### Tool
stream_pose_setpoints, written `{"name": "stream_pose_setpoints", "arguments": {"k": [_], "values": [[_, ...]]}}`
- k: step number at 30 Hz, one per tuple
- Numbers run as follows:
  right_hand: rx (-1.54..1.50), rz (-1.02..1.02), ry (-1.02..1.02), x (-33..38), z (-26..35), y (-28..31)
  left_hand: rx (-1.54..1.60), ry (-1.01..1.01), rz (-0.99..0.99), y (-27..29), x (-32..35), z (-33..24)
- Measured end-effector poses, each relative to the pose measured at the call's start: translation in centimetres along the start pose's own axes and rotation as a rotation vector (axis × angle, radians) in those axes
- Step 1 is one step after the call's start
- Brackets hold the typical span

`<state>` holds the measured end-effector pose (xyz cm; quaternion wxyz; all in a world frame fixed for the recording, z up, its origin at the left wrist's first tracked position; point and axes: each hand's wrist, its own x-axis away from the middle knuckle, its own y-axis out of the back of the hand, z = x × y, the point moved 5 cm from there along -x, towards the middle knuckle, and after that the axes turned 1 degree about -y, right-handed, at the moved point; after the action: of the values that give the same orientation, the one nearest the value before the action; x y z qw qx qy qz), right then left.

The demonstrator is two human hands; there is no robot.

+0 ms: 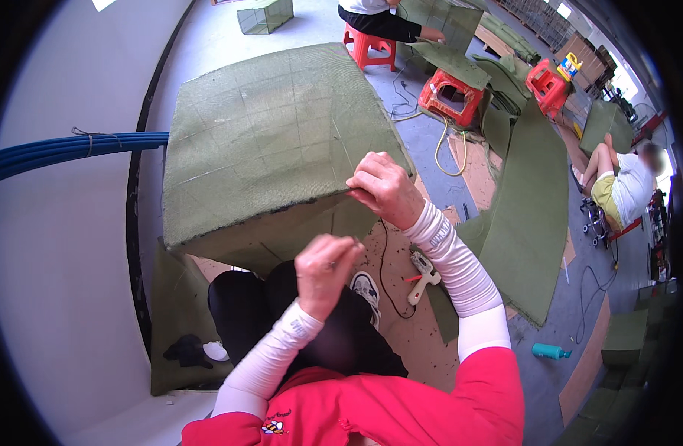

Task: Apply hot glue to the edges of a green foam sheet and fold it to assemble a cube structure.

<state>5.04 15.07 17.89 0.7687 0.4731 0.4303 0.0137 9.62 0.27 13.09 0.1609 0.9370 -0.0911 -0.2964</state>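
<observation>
My right hand (384, 187) is clenched on the near right corner of the green felt-covered box (274, 141), fingers pinching the edge of the felt where the top meets the front face. The box stands on the floor (423, 327) in front of my knees, tilted up toward me, its top marked with faint grid lines. My left hand (323, 271) hangs just below the box's front face, not touching it, fingers curled into a loose fist; whether it holds anything small I cannot tell. On the floor just right of my shoe lies a glue gun (424, 275) with its black cord running up toward the box. A long strip of green felt (531, 215) lies on the floor to my right, well apart from my hands. A teal bottle (551, 351) lies beyond its near end.
</observation>
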Motion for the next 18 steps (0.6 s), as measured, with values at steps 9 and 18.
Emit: {"name": "stream_pose_setpoints", "arguments": {"k": [9, 18], "values": [[-0.011, -0.054, 0.009, 0.0, 0.1, -0.4, -0.527, -0.397, 0.086, 0.6, -7.7, -0.7], [0.003, -0.063, 0.029, 0.1, 0.2, -0.5, -0.524, -0.414, 0.112, -0.1, -7.5, 0.0]]}}
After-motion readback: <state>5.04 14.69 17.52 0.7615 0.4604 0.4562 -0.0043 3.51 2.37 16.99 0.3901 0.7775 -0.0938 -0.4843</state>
